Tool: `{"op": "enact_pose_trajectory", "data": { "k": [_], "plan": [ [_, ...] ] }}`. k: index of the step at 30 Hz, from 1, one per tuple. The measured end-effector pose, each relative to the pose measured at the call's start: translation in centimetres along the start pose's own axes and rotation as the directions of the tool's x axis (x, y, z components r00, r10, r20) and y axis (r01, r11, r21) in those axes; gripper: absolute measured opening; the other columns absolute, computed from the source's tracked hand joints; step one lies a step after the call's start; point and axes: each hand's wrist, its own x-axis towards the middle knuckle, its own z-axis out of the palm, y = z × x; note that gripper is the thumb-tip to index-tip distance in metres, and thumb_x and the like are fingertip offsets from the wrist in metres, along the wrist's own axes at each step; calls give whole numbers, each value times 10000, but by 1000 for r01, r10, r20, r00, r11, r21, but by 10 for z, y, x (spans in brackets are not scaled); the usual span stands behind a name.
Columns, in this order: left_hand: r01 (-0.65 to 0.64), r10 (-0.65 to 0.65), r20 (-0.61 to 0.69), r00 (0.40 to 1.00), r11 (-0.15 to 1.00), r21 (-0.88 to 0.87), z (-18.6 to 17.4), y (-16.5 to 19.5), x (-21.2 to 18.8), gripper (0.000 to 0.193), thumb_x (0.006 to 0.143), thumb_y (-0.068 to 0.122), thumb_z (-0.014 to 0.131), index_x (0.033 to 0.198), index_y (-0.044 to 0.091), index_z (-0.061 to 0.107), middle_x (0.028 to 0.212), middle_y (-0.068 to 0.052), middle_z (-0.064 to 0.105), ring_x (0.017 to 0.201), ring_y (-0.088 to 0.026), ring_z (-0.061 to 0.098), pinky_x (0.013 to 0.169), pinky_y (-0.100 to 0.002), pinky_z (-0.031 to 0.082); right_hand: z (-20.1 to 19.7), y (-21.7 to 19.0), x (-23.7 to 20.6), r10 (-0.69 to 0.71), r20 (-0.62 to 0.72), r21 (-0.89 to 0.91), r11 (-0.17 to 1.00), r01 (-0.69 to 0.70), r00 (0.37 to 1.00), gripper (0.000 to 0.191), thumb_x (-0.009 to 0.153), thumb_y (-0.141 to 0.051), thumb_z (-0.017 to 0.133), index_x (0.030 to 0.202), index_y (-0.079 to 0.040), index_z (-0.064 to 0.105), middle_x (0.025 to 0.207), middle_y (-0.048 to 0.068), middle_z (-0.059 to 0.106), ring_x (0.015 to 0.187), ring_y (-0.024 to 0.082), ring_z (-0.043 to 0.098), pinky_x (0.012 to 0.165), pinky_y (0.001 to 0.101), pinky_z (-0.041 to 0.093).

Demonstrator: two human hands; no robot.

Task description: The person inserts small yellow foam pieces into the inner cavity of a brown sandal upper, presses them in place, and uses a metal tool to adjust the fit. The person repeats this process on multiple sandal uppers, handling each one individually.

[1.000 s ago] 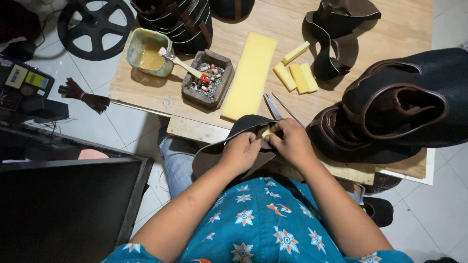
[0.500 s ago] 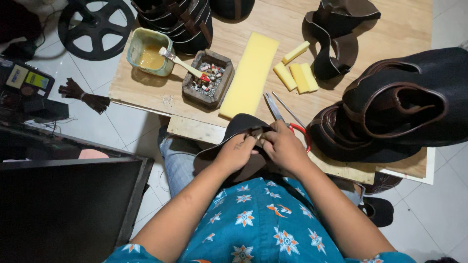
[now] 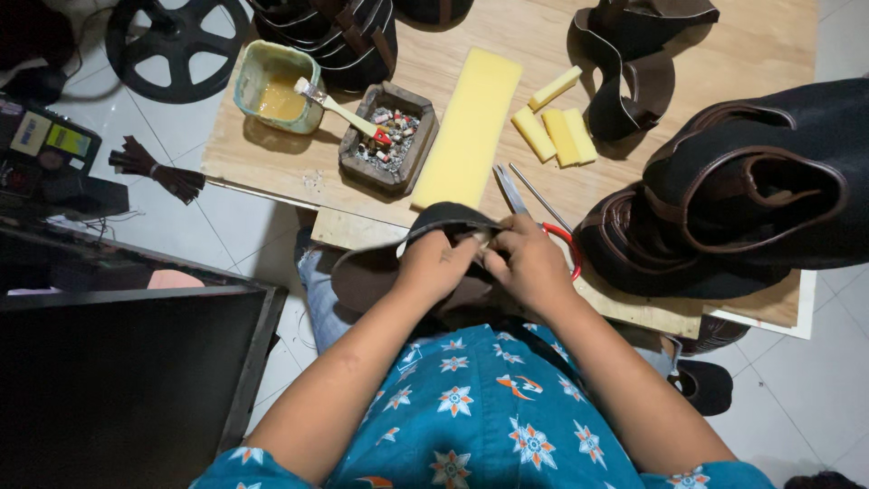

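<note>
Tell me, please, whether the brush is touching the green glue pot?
Touching. The head view shows the brush with its bristle end lying on the rim of the green glue pot, its handle slanting down towards the wooden tray.

A long yellow foam strip [image 3: 468, 129] lies on the wooden counter [image 3: 769, 41] beside a grimy ashtray [image 3: 389, 138]. A glue tub [image 3: 274, 86] (brush resting across it) sits further left. Three small foam blocks [image 3: 554, 127] lie nearby.
</note>
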Motion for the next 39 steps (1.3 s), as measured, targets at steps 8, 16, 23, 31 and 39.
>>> {"op": "enact_pose_trajectory", "data": {
  "k": [8,16,23,31,39],
  "plan": [
    [-298,272,-352,896,954,-20,19,2,5,309,890,286,634,914,-21,653,884,-288,672,858,-489,644,763,-569,512,1,4,17,-58,-47,31,998,59,997,258,806,-105,752,1060,-64,737,1107,112,661,927,333,682,795,420,550],
    [-339,329,-283,901,941,16,13,6,-10,173,859,171,617,831,5,652,852,-258,671,842,-473,641,755,-575,503,12,7,11,9,-149,196,980,21,989,429,823,-180,782,1152,8,582,962,164,649,825,334,670,708,416,528],
    [-452,416,-294,861,890,-64,10,7,-20,147,861,138,611,852,-7,634,832,-255,659,833,-465,636,746,-559,497,13,13,21,107,57,127,985,-114,993,261,780,-113,731,1026,-44,677,929,170,732,890,346,711,781,422,552],
    [-516,432,-433,791,852,-91,0,12,-23,158,864,145,624,859,-12,641,822,-246,658,808,-456,639,706,-526,500,13,5,19,102,82,154,981,-114,991,300,809,-113,715,1101,-50,687,957,203,726,913,385,697,795,445,538],
    [-169,161,-86,983,981,-98,1,9,-23,427,948,367,690,796,-32,700,727,-242,671,718,-390,695,702,-450,527,14,23,24,233,4,236,945,-227,973,377,752,-129,759,1102,-25,666,897,188,741,830,291,746,771,376,572]
  ]
}}
